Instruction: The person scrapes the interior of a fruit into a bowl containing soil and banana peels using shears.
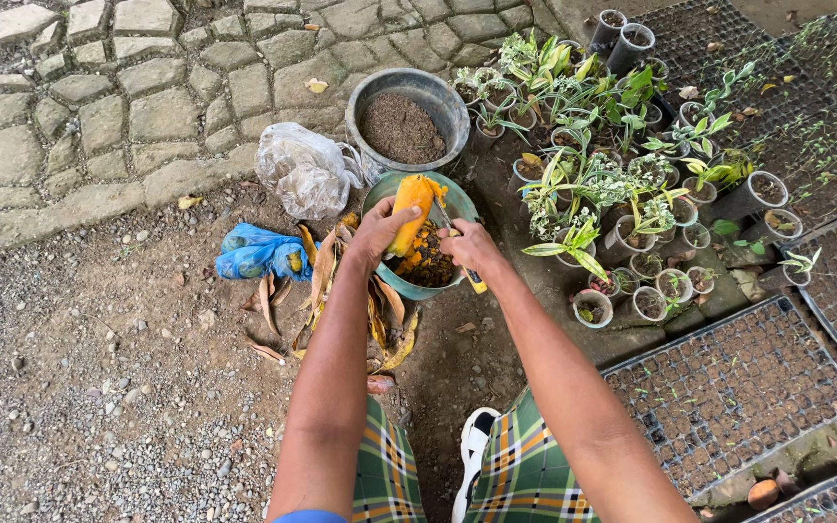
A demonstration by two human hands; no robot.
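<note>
In the head view, one orange fruit [410,208] is gripped by the left hand [377,235] over one teal bowl [380,194], while one knife [459,250] is clasped by the right hand [468,249]. Two plastic bags are seen on the ground, one clear [302,172] and one blue [259,254], beside one soil-filled bucket [409,121].

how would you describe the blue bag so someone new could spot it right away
Start at the grey tub of soil beside the stone paving, then drop to the clear plastic bag left of it. Just below lies the blue bag, crumpled on bare dirt: the only bright blue thing there.
</note>
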